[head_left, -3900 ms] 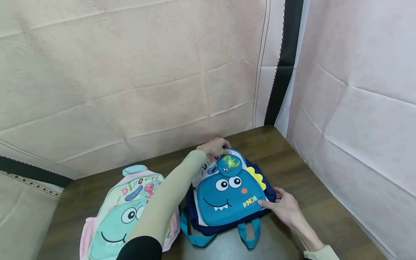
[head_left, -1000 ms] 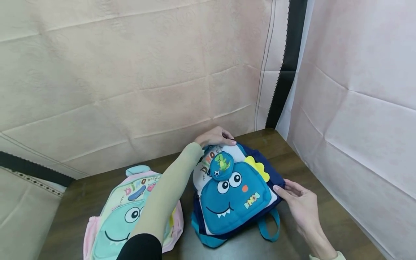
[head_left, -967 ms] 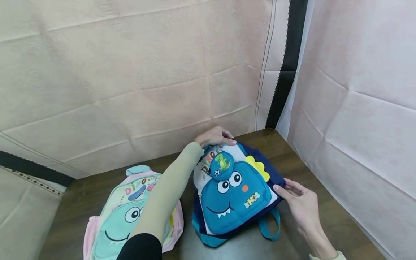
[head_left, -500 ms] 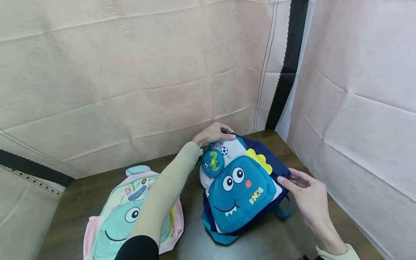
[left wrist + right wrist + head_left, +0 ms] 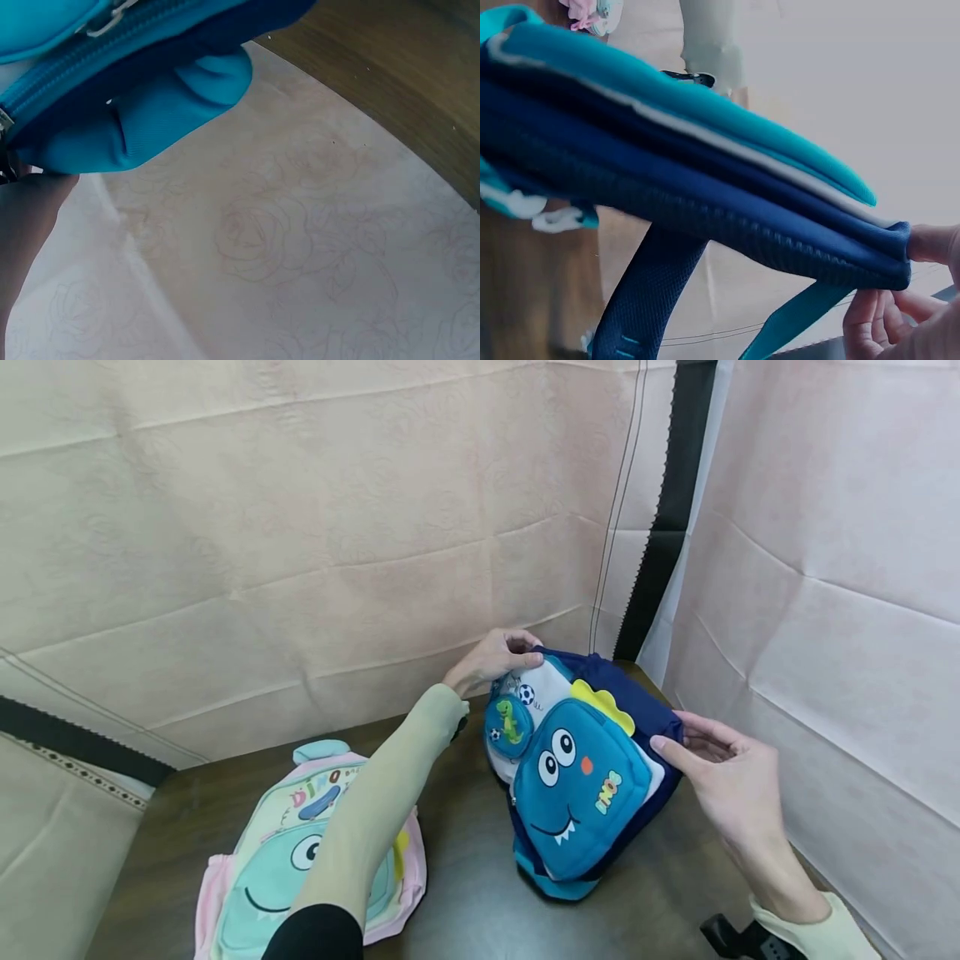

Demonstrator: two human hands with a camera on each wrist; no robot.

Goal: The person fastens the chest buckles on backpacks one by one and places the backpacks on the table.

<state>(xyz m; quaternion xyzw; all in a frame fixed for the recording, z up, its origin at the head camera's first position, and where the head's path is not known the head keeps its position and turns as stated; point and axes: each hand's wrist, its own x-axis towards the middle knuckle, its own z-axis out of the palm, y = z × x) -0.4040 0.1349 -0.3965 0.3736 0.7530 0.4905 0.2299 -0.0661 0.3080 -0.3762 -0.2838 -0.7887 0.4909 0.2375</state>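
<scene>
A blue child's backpack [image 5: 581, 797] with a dinosaur face is tilted, its front toward me, above the right part of the table. At its upper edge my left hand [image 5: 497, 658] pinches the fabric, thumb in front; the left wrist view shows its zipper [image 5: 56, 71] and part of that hand. My right hand [image 5: 738, 781] grips the navy right side corner between thumb and fingers. In the right wrist view the pack's side panel [image 5: 697, 169] stretches to my right fingers, and a navy strap [image 5: 649, 296] hangs below. The fingertips behind the pack are hidden.
A mint and pink dinosaur backpack [image 5: 262, 868] lies on the left of the brown wooden table [image 5: 461, 827], partly under my left forearm. Pale patterned cloth [image 5: 360, 527] hangs behind the table, and another pale sheet [image 5: 840, 635] hangs along its right side.
Both hands have raised the blue backpack and moved it right, turning its face more steeply. Its lower strap loop has gone out of sight behind it. The mint backpack has stayed in place.
</scene>
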